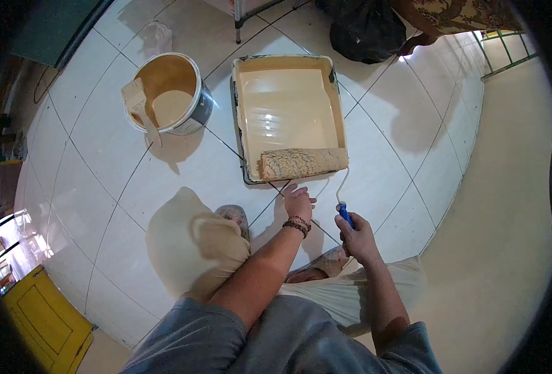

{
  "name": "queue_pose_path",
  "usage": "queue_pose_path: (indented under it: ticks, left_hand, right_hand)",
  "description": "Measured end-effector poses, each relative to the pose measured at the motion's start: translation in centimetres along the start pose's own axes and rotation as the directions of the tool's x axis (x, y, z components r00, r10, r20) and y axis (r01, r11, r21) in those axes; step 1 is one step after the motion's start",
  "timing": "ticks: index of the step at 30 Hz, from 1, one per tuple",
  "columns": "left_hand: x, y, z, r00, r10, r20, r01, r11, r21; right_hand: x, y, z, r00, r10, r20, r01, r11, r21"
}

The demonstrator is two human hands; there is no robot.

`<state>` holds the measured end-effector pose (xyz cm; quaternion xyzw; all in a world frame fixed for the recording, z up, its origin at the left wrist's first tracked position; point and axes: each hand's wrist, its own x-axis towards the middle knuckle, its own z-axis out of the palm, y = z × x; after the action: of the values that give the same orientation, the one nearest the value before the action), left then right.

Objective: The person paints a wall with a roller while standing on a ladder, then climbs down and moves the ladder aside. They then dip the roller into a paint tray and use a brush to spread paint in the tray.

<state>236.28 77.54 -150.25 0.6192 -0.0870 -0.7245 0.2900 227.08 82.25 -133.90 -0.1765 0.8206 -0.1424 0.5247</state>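
Observation:
My right hand (356,235) grips the blue handle (345,214) of a paint roller. Its paint-soaked sleeve (302,163) lies across the near end of a paint tray (287,63) full of cream paint. My left hand (298,202), with a beaded bracelet at the wrist, reaches to the tray's near edge with its fingers on or just above the floor. It holds nothing that I can see.
A paint bucket (196,107) with a brush (140,107) resting on its rim stands left of the tray on the white tiled floor. My feet and light trousers are just below. A black bag (366,28) and another person's arm are at the far side. A cream wall rises at the right.

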Motion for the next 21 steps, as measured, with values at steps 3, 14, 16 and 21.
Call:
queue_pose_path:
  ticks: [3, 14, 16, 21]
  left_hand:
    - [0.0, 0.0, 0.1, 1.0, 0.012, 0.014, -0.012, 1.0, 0.002]
    - [0.5, 0.4, 0.4, 0.999, 0.028, 0.028, -0.026, 0.998, -0.048]
    - [0.6, 0.5, 0.5, 0.999, 0.031, 0.024, -0.03, 0.997, -0.071]
    - [0.8, 1.2, 0.9, 0.999, 0.022, -0.023, -0.026, 0.988, -0.15]
  right_hand:
    - [0.5, 0.2, 0.7, 1.0, -0.02, -0.016, 0.02, 0.999, -0.029]
    - [2.2, 1.2, 1.2, 0.994, -0.088, -0.059, 0.073, 0.975, -0.211]
    - [2.5, 1.3, 1.2, 0.989, -0.14, -0.043, 0.12, 0.945, -0.304]
    - [2.1, -0.8, 1.5, 0.99, -0.129, -0.056, 0.093, 0.897, -0.432]
